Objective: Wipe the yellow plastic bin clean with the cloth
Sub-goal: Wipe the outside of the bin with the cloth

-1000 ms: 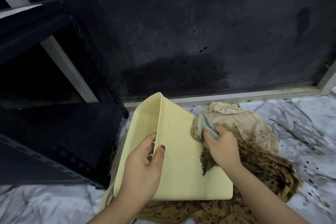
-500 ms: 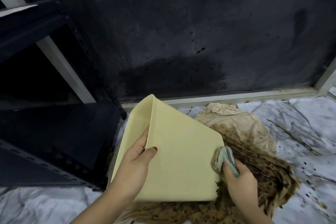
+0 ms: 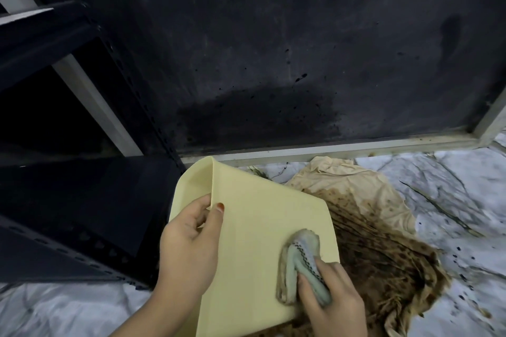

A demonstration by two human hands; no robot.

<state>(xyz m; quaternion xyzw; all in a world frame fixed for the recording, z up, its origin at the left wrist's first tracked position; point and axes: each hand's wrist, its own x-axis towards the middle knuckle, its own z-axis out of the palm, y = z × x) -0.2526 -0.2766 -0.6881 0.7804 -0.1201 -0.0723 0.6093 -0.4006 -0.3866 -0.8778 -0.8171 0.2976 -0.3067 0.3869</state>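
Note:
The pale yellow plastic bin [image 3: 254,227] lies tilted on its side low in the middle of the view, one broad outer face turned up. My left hand [image 3: 189,243] grips its upper left corner edge, thumb on the broad face. My right hand [image 3: 328,301] presses a bunched grey-green cloth [image 3: 298,262] with a dark stitched stripe against the lower right part of that face. The bin's inside is hidden.
Under and right of the bin lies a crumpled beige sheet [image 3: 377,227] soaked with brown stains. The floor [image 3: 451,200] is white marble with dark specks. A black metal shelf rack [image 3: 82,200] stands at the left, a dark stained wall [image 3: 273,63] behind.
My right hand has dragged the cloth from the bin's upper right edge down to its lower right part. The bin has turned a little in my left hand.

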